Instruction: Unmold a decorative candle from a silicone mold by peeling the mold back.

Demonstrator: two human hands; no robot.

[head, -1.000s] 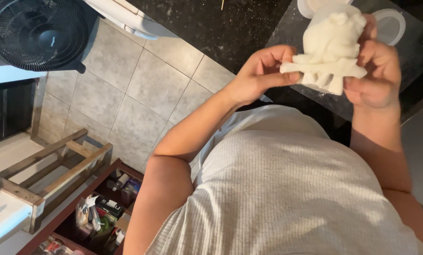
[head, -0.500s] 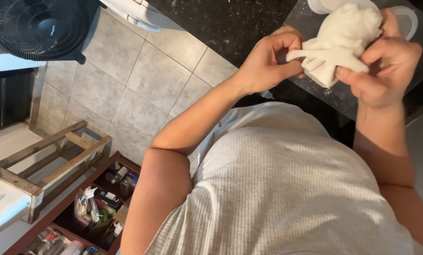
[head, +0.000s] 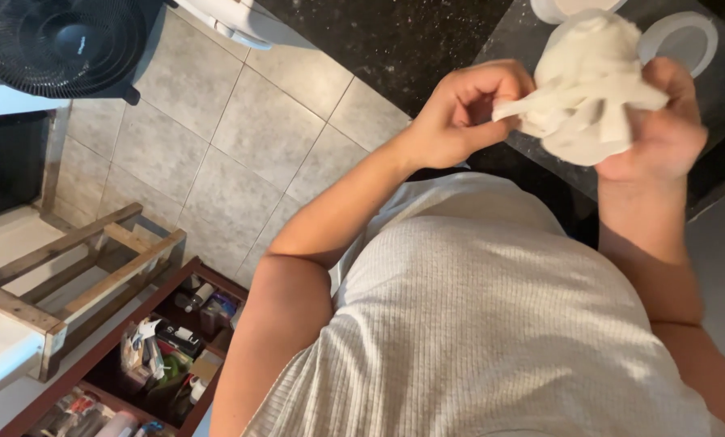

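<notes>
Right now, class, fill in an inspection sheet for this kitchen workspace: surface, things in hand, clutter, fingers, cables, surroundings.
Surface: dark speckled counter, partly bare.
Things in hand: white cloth, crumpled, held above the counter between both hands.
Clutter: two white round lids on the counter behind the cloth.
Fingers: left hand pinches a cloth corner; right hand grips the bunched part.
Cables: nothing seen.
Surroundings: grey tiled floor; black fan; wooden rack; brown shelf stocked with bottles and packets.
</notes>
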